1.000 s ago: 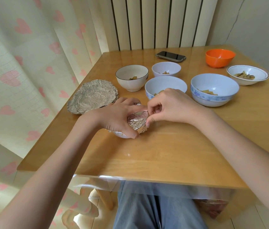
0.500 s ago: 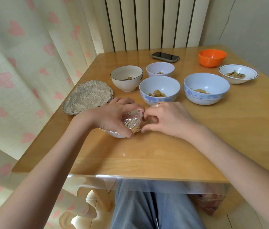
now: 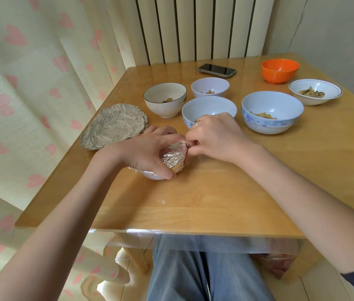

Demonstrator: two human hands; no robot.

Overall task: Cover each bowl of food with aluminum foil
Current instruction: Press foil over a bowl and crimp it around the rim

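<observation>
Along the left edge of the table (image 3: 226, 205), a stack of crumpled foil sheets (image 3: 115, 127) lay near the curtain (image 3: 30, 94), which told me there was still material waiting for the bowls not yet dealt with. Just right of it and nearer to me, my left hand (image 3: 143, 155) was curled over a small bowl (image 3: 152, 175), gripping it with the foil (image 3: 173, 156) already draped across its top; only a sliver of the white wall showed under the fingers. My right hand (image 3: 213, 137) met it from the right, its fingertips pinching the foil edge at the bowl's far-right rim, so I judged I was crimping the sheet down and that this first cover was close to done but not finished. Beyond the hands, everything was still open: a white bowl with a dark rim (image 3: 165, 98), a small pale bowl (image 3: 210, 86) behind it, a blue-patterned bowl (image 3: 209, 107) partly hidden by my right hand, a larger blue-patterned bowl (image 3: 272, 111), and at the far right a shallow bowl (image 3: 315, 91), each with some brownish pieces of food in it. An orange bowl (image 3: 280, 70) stood at the far side; I could not tell whether it held anything. A phone (image 3: 216, 70) lay at the far edge. By my count, one bowl was under way and at least five remained uncovered.
</observation>
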